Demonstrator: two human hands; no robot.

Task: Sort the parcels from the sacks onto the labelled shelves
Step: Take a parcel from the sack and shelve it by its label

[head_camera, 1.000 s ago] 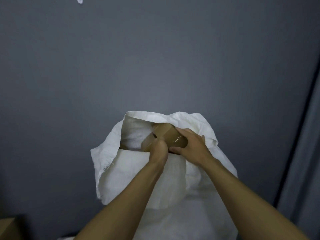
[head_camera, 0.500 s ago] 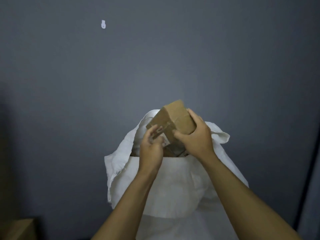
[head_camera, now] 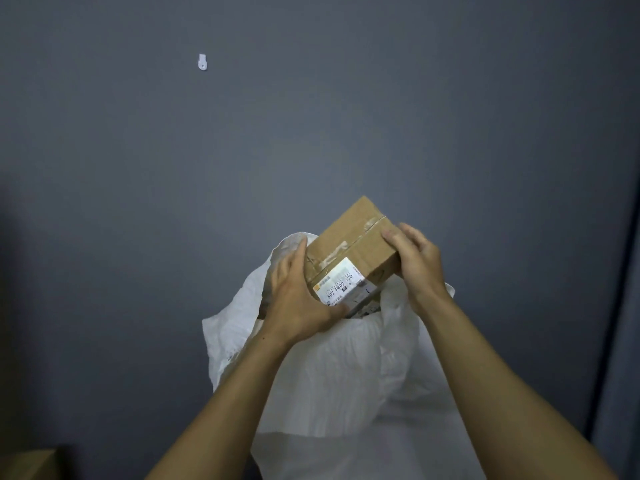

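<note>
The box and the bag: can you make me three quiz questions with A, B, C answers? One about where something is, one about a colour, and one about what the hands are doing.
1. Where is the cardboard box, compared with the sack?
A) buried deep inside it
B) held up over its mouth
C) on the floor beside it

2. What colour is the sack?
A) white
B) red
C) green

3. What are the hands doing?
A) both hang empty
B) only one holds the box
C) left hand and right hand both grip the box

Answers: B, the box sits over the open sack; A, its cloth is white; C, one hand clasps each end.
</note>
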